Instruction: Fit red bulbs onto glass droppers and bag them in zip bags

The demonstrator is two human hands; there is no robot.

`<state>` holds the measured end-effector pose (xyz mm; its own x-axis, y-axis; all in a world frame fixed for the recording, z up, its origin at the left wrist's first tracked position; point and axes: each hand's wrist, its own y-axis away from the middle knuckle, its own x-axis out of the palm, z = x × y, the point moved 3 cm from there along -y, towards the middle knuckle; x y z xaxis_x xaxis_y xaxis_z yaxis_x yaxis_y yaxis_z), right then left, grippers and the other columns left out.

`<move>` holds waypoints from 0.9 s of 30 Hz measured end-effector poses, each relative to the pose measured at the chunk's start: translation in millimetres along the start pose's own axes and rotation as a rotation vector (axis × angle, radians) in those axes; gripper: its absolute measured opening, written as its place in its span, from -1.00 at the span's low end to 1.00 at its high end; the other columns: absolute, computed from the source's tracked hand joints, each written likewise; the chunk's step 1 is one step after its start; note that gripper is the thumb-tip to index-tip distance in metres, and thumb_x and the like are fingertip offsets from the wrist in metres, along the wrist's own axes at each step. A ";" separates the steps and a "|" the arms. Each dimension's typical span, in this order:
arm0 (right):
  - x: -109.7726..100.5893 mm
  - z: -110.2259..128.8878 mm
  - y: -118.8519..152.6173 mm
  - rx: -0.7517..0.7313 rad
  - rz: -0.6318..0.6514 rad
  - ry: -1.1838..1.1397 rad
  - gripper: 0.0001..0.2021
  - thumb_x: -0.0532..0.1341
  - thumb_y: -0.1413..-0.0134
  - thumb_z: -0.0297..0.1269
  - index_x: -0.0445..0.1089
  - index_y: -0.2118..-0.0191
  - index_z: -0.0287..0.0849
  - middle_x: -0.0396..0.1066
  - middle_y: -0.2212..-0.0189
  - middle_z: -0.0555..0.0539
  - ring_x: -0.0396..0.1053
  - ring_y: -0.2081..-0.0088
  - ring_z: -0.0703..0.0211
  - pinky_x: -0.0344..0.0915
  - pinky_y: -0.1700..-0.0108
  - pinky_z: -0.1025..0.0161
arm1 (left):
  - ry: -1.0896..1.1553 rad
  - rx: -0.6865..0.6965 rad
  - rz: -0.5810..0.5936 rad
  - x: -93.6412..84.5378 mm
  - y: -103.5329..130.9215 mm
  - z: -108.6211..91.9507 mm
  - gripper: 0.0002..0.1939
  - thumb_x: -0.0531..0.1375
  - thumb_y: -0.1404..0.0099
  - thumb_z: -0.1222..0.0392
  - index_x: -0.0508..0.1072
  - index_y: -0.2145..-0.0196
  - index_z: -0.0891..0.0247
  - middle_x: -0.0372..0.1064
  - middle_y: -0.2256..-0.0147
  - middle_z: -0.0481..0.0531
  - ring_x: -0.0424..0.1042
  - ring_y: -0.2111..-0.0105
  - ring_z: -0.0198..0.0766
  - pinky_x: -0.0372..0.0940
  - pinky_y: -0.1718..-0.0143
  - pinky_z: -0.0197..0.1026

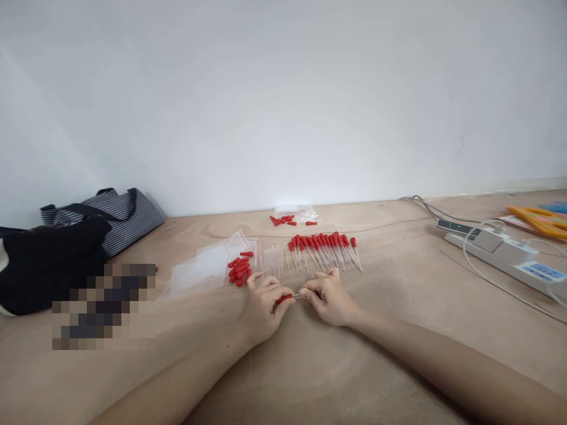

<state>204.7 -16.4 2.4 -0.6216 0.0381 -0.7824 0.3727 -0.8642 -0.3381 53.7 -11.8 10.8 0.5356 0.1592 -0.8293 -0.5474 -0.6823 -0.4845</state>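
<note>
Fingers (279,291) partly hide the held red bulb (284,298) and clear tube (297,296).

Loose bulbs (241,268) and droppers (325,240) each top twelve — bare tubes (272,260), several.

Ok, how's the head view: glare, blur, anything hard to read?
Head view: soft light, faint shadows; glare on the clear plastic bag by the white wall; a dark shape at left pixelated beyond recognition; thin clear tubes blending into the brown wooden table; small red bulbs standing out.

Red bulb (284,299) lying sideways; slim clear tube (297,296) at its right end
</note>
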 end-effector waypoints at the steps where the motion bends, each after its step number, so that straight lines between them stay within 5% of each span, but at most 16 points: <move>1: 0.3 -0.1 -0.5 0.001 0.011 0.005 -0.70 -0.02 -0.14 -0.31 0.35 0.53 -0.15 0.37 0.61 0.06 0.16 0.45 0.29 -0.15 0.23 0.19 | -0.003 -0.010 0.005 0.2 -0.5 0.5 -0.86 0.07 -0.19 0.18 0.40 0.45 0.17 0.42 0.50 -0.11 0.32 0.39 -0.29 -0.19 0.01 0.03; 9: -16.3 -6.2 1.0 -0.146 -0.036 0.135 -0.78 0.01 -0.13 -0.19 0.38 0.31 -0.11 0.41 0.46 0.00 0.20 0.36 0.24 -0.15 0.23 0.19 | -0.034 -0.084 0.026 -3.6 -3.6 12.9 -0.85 0.05 -0.21 0.16 0.39 0.42 0.16 0.41 0.48 -0.09 0.31 0.35 -0.25 -0.18 0.03 0.06; 14: -19.2 -6.4 5.0 -0.236 -0.103 0.238 -0.75 0.00 -0.12 -0.29 0.41 0.38 -0.16 0.34 0.54 -0.04 0.16 0.37 0.21 -0.14 0.24 0.17 | -0.027 -0.070 0.039 -3.0 -0.7 14.3 -0.84 0.03 -0.21 0.18 0.36 0.46 0.19 0.39 0.50 -0.09 0.31 0.35 -0.25 -0.17 0.03 0.06; 23: -12.9 -3.3 4.9 -0.144 -0.037 0.142 -0.77 0.01 -0.09 -0.34 0.36 0.50 -0.17 0.37 0.56 0.01 0.17 0.40 0.25 -0.14 0.24 0.17 | -0.040 -0.048 0.023 -1.1 1.5 12.6 -0.84 0.04 -0.21 0.18 0.39 0.46 0.16 0.41 0.50 -0.10 0.32 0.34 -0.24 -0.18 0.01 0.05; 27: -16.7 -7.0 1.9 -0.132 0.005 0.223 -0.81 0.07 -0.04 -0.32 0.38 0.51 -0.13 0.40 0.55 0.01 0.19 0.38 0.23 -0.15 0.26 0.18 | -0.084 -0.068 -0.011 -5.1 -3.7 17.4 -0.85 0.05 -0.21 0.12 0.39 0.31 0.12 0.44 0.35 -0.04 0.31 0.24 -0.18 -0.21 0.00 0.06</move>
<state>220.6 -15.1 11.2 -0.4573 0.1561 -0.8755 0.4711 -0.7925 -0.3873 41.8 2.3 12.0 0.4840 0.2239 -0.8459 -0.4954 -0.7268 -0.4758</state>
